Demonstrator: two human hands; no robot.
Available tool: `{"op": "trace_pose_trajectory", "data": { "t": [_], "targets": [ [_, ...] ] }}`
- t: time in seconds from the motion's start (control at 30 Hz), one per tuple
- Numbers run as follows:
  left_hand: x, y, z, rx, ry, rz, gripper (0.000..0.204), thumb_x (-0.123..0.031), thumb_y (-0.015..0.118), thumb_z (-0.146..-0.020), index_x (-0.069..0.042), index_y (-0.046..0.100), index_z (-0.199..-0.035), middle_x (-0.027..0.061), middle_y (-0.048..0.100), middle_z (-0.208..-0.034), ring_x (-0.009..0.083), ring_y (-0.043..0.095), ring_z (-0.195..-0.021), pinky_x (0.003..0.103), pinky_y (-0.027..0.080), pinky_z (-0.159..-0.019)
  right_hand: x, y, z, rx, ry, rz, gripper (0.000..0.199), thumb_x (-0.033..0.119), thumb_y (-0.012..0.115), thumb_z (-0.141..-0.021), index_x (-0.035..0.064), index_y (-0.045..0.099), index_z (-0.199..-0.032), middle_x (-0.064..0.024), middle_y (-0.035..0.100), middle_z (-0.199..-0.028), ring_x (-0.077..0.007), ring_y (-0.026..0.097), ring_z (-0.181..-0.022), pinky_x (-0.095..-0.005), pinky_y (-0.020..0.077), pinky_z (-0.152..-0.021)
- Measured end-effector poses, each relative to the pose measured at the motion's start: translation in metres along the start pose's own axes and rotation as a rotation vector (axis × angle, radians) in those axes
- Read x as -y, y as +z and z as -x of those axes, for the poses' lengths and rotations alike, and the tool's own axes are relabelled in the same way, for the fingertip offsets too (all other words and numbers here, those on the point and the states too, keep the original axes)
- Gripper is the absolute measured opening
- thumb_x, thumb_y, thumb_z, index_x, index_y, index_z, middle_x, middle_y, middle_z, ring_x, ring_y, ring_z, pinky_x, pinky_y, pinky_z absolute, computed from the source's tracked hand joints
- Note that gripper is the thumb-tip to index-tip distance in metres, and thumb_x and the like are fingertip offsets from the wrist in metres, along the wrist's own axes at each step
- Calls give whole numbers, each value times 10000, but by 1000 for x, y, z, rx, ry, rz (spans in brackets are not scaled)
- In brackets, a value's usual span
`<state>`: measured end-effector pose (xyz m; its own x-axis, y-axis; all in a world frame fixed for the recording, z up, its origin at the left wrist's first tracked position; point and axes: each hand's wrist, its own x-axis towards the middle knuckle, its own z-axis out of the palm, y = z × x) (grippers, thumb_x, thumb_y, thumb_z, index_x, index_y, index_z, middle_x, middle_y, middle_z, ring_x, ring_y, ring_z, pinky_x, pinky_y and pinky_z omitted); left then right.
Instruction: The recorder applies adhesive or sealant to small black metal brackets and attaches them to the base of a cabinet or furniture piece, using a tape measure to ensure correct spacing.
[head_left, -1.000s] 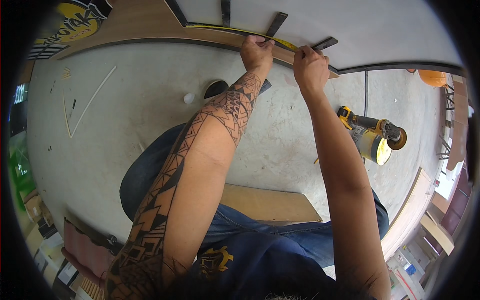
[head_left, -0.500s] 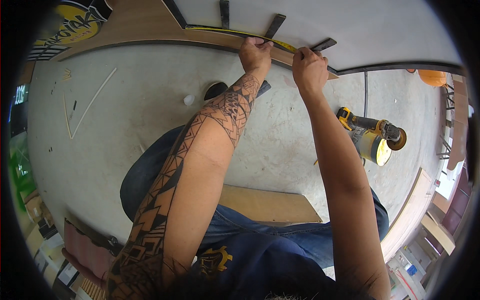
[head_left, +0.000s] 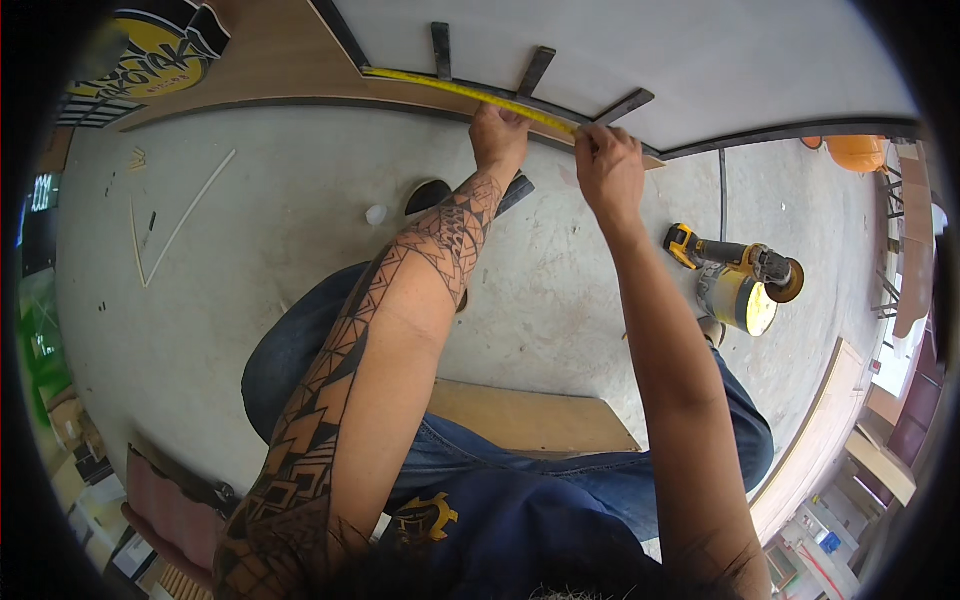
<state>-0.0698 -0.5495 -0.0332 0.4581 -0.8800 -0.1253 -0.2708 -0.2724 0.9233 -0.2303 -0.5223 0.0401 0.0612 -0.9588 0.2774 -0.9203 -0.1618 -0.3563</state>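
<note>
A yellow tape measure (head_left: pixel 450 88) is stretched along the black metal frame (head_left: pixel 790 138) of a light grey panel (head_left: pixel 700 60). My right hand (head_left: pixel 610 175) pinches the tape blade near the right end of its visible length. My left hand (head_left: pixel 500 138) is just below the middle of the tape, against the lower edge of the brown board (head_left: pixel 420 92). Its fingers are curled, and their tips are partly hidden there, so what they grip cannot be made out. Short black metal tabs (head_left: pixel 537 72) stick up from the frame above the tape.
To the right, a yellow-and-black angle grinder (head_left: pixel 735 255) rests on a can (head_left: pixel 742 298). A wooden plank (head_left: pixel 530 415) lies on the floor by my legs. Bent white strips (head_left: pixel 190 210) and a small white cup (head_left: pixel 376 214) lie left. An orange helmet-like object (head_left: pixel 855 153) is far right.
My left hand has moved slightly down and left, off the tape to below it. My right hand has shifted slightly down and left, still on the tape, whose yellow face now shows more.
</note>
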Motion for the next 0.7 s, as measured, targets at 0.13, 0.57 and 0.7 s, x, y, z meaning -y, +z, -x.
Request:
{"op": "trace_pose_trajectory", "data": {
  "t": [0.13,0.57,0.7],
  "targets": [
    [34,-3,-2,224,68,-73,328,-330,825,-902,-31,760,-1022,161,785,-1000,309,758,-970,415,589,-889,-2,-15,30,-37,-91,-123,190,216,728,-950,106,780,-1097,-173,724,-980,-388,673,-963,-513,556,-828],
    [87,-23,38,988,224,-760,305,-329,808,-891,-49,764,-1005,183,780,-1036,326,745,-1031,425,570,-900,-80,-18,282,57,373,-406,258,196,765,-985,3,700,-1145,-186,685,-886,-360,666,-806,-454,539,-772],
    [81,-38,27,1041,165,-902,353,-349,818,-886,-39,761,-1045,190,775,-1063,342,734,-1060,429,559,-923,-96,10,338,208,606,-429,322,280,713,-1028,-21,697,-1141,-222,700,-1016,-337,691,-895,-440,555,-828]
  ]
}}
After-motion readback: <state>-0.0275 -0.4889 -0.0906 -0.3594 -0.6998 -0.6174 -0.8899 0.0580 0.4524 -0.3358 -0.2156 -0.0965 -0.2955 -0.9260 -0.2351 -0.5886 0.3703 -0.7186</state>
